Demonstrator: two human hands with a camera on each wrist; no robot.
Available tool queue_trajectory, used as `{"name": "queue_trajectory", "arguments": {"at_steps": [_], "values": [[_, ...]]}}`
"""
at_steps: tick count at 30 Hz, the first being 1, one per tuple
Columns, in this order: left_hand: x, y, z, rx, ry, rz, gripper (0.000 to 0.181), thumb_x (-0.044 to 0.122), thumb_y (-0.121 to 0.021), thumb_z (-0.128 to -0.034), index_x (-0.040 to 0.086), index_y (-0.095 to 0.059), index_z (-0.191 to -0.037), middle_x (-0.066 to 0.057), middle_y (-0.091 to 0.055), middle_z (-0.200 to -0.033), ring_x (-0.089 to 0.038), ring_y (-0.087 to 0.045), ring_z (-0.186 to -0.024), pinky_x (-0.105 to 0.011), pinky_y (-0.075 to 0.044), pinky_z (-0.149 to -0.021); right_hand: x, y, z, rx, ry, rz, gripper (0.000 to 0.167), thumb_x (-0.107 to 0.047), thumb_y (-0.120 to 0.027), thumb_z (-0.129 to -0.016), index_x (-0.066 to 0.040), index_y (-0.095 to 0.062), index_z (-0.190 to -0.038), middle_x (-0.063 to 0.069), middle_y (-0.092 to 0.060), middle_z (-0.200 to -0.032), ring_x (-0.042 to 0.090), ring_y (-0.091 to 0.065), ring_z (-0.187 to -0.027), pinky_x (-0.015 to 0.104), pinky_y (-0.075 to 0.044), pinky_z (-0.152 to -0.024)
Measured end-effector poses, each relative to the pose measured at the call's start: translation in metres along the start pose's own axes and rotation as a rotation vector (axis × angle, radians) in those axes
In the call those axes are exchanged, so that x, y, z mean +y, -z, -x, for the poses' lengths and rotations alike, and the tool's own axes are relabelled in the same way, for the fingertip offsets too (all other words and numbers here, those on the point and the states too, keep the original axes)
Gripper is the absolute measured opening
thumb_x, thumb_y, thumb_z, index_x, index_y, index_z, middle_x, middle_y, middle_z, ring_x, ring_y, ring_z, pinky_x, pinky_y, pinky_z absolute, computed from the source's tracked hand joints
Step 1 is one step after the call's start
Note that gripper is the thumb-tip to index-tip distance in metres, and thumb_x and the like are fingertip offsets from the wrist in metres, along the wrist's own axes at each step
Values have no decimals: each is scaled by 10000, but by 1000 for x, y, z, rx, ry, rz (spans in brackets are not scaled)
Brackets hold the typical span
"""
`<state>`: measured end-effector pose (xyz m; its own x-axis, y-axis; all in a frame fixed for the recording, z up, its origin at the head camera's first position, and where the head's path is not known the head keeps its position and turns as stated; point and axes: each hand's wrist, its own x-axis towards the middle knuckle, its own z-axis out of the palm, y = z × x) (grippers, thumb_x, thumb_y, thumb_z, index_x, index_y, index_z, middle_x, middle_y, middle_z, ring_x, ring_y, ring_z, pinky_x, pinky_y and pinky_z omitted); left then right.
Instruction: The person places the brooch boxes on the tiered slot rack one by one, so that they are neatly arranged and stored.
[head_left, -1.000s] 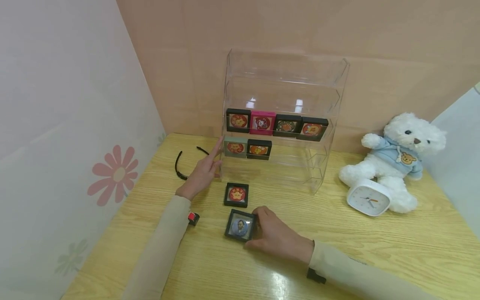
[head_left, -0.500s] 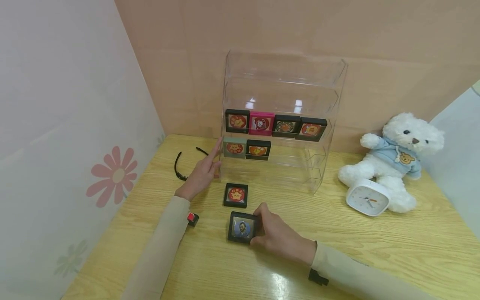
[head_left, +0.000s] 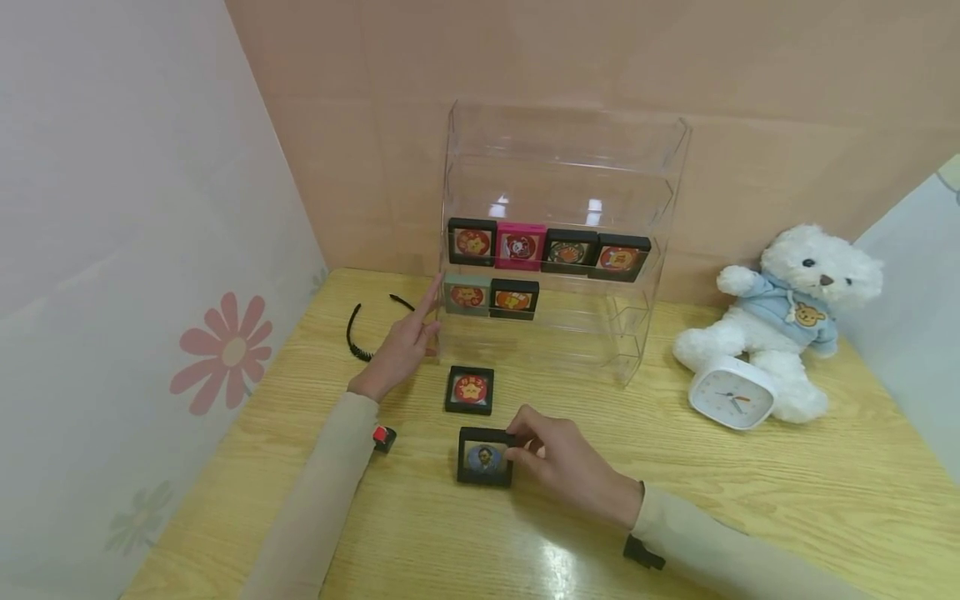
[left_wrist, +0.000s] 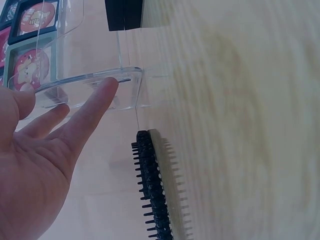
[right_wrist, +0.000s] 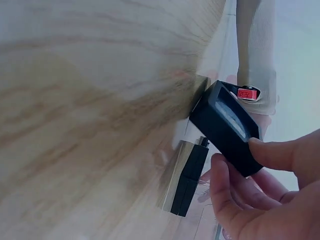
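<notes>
My right hand [head_left: 576, 467] pinches the upper right corner of a black square display frame [head_left: 485, 458] between thumb and fingers. A blue portrait badge shows inside it; the frame is tipped up, face towards me, its lower edge at or near the table. In the right wrist view my thumb [right_wrist: 280, 152] presses on the frame's [right_wrist: 222, 132] face side. My left hand [head_left: 397, 354] has straight fingers against the left side of a clear tiered acrylic rack [head_left: 562, 165]. In the left wrist view a fingertip [left_wrist: 110, 85] touches the rack's edge [left_wrist: 80, 77].
Several badge frames [head_left: 521, 247] fill one rack tier; a green one [head_left: 467, 296] and a black one [head_left: 513, 300] stand below. Another black frame [head_left: 469, 390] lies before the rack. Left is a black toothed headband [head_left: 354, 340]; right, a white teddy bear [head_left: 787, 317] and clock [head_left: 732, 393].
The portrait frame has gone from lying almost flat to tipped up. My right hand's hold has shifted from its right side to the upper right corner. My left hand stays at the rack.
</notes>
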<state>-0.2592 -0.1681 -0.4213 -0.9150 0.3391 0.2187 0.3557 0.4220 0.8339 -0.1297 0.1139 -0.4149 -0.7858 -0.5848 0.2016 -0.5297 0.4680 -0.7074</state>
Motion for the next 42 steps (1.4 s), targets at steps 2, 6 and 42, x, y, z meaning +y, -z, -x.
{"name": "queue_trajectory", "arguments": {"at_steps": [2,6,42], "values": [[0,0,0,1,5,-1,765,118,-402,-1098,535,15,-1585,-165,-280,-1622,-439,-519,-1290,-357,-626,-782,0,1,1,11,9,-16,160,-63,-739,-932,-113,-617,-1021,-16,-718,-944,68,-656,-810,242,-588,-712],[-1,0,0,-1,1,-4,768,117,-402,-1099,543,18,-1580,-158,-274,-1625,-439,-537,-1269,-376,-624,-795,-1,5,2,43,14,-10,151,-75,-733,-942,-127,-624,-1032,-31,-720,-963,70,-651,-826,261,-586,-737],[-3,0,-2,8,-38,-41,786,68,-413,-1094,478,22,-1604,-177,-270,-1624,-415,-538,-1278,-359,-626,-775,22,101,-34,462,98,278,218,11,-711,-927,-15,-624,-1124,103,-716,-1029,250,-716,-881,440,-588,-725]]}}
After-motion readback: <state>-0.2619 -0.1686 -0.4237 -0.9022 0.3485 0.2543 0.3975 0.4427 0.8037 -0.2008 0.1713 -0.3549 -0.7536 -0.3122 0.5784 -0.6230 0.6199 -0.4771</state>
